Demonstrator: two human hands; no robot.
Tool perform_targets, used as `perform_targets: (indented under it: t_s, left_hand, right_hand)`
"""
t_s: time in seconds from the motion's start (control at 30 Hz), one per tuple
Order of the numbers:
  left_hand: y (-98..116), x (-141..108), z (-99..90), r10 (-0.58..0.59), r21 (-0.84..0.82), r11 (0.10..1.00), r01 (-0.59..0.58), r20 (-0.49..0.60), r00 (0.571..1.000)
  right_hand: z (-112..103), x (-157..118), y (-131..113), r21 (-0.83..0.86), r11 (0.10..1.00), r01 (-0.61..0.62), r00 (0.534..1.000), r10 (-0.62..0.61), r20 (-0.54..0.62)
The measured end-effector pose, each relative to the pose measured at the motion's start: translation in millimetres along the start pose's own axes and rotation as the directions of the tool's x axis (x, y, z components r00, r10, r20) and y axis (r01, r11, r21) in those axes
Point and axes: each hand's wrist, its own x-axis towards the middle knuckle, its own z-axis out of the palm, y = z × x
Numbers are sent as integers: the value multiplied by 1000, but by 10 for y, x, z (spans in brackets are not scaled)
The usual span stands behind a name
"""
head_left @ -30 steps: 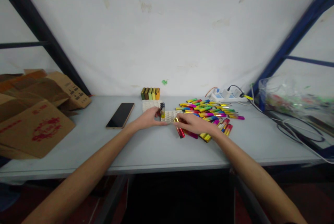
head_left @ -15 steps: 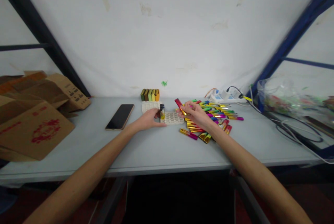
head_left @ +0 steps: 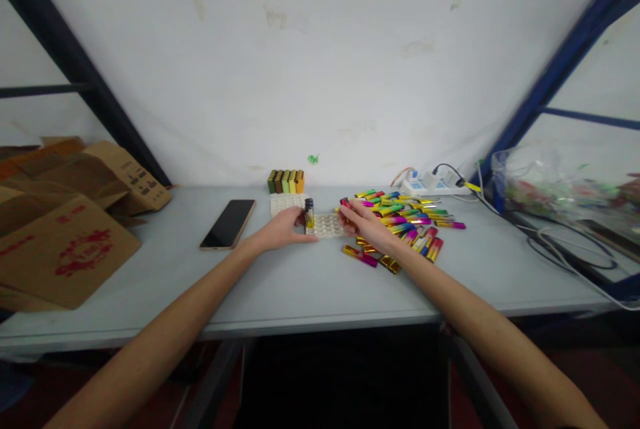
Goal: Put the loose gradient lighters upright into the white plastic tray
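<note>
My left hand (head_left: 286,227) is wrapped round the left end of a white tray with rows of round holes (head_left: 327,226), its thumb along the front edge. By its fingertips, a dark-topped yellow lighter (head_left: 310,214) stands upright at that end; whether others stand behind it is hidden. Just above the tray's right end, my right hand (head_left: 364,221) pinches a red metallic lighter (head_left: 345,202), mostly covered by the fingers. Right of the tray lies a loose heap of shiny multicoloured lighters (head_left: 410,221), partly behind my right hand and forearm.
Several upright lighters (head_left: 286,182) stand in a block near the wall, behind a second white tray (head_left: 283,203). A phone (head_left: 229,224) lies left of my hand. Cardboard boxes (head_left: 70,249) fill the left end. A power strip (head_left: 433,184) and cables (head_left: 555,236) are at the right.
My right hand has moved slightly left, and the red lighter has turned from slanting to more upright, now mostly hidden by the fingers. The left hand stays at the tray.
</note>
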Motion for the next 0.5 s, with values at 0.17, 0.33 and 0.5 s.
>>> perform_targets:
  t_s: [0.17,0.33,0.5]
  left_hand:
    - [21,5,-9,-16,6,1000,16,10,1000]
    - [18,1,-9,-20,9,1000,19,14,1000]
    - [-4,4,5,-18,23,1000,18,13,1000]
  right_hand:
    - [32,-11,-17,-14,1000,-1,1000,1,-26]
    - [5,3,-7,51,993,-111,993,112,-22]
    - [18,-7,-24,150,965,-214,968,230,-101]
